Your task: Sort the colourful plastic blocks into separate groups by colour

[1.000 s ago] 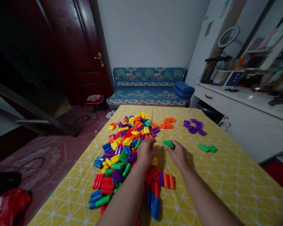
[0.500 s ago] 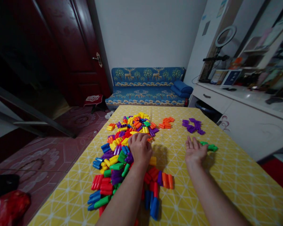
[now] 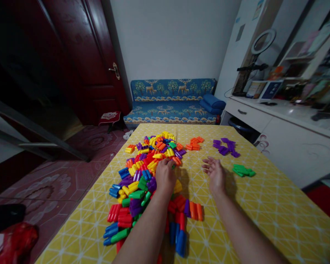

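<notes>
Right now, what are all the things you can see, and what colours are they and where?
Big block pile: many, mixed colours, table's left half.
Orange blocks: small group, far middle.
Purple blocks: small group, far right.
Green blocks: small group, right.
Table: one, yellow patterned cloth.
Sofa: one, blue, far wall.
Door: one, dark red, left.
Ring light: one, white counter.
Left hand: on the pile.
Right hand: open, empty.

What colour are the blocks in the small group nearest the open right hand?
Green, beside the right hand; clearest in the head view.
</notes>
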A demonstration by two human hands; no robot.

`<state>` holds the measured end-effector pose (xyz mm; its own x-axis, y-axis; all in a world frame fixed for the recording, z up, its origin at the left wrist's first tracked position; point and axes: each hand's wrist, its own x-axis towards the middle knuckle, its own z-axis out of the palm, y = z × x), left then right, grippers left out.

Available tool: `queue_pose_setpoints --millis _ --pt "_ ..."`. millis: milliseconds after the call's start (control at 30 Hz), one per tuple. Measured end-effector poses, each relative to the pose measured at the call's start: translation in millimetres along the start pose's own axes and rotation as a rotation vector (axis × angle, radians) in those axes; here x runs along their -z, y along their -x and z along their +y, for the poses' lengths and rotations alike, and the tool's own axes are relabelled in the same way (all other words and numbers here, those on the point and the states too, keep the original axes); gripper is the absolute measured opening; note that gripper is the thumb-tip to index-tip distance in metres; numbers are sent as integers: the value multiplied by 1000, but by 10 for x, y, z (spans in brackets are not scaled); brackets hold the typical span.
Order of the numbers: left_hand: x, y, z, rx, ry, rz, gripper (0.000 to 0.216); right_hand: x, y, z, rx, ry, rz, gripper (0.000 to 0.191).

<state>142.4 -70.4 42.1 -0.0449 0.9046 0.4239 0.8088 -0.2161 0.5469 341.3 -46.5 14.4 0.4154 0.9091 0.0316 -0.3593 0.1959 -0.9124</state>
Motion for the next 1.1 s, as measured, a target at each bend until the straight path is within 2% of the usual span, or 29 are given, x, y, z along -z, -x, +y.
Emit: queue_pose_setpoints --millis 133,233,333,400,600,733,933,1033,1100 --pt "-45 -31 15 -5 386 105 27 -142 172 4 25 229 -316 48" --pt "-80 -47 24 53 516 117 24 -239 280 42 59 307 -515 52" --pt "-93 -52 31 88 564 92 25 -302 341 86 104 337 -614 45" --pt "-92 -50 37 94 576 81 25 -322 362 98 113 334 -625 38" --pt "-70 -39 54 95 538 60 25 -274 300 91 30 340 -485 44" --pt "-63 -34 55 111 509 49 25 -146 125 100 -44 355 -318 40" --pt "-78 -34 55 120 483 35 25 153 -196 106 7 -122 200 34" --pt "-83 -35 58 120 485 27 25 216 -233 151 6 -227 289 27" --pt "-84 -34 57 120 489 29 25 172 -180 196 -32 -249 274 25"
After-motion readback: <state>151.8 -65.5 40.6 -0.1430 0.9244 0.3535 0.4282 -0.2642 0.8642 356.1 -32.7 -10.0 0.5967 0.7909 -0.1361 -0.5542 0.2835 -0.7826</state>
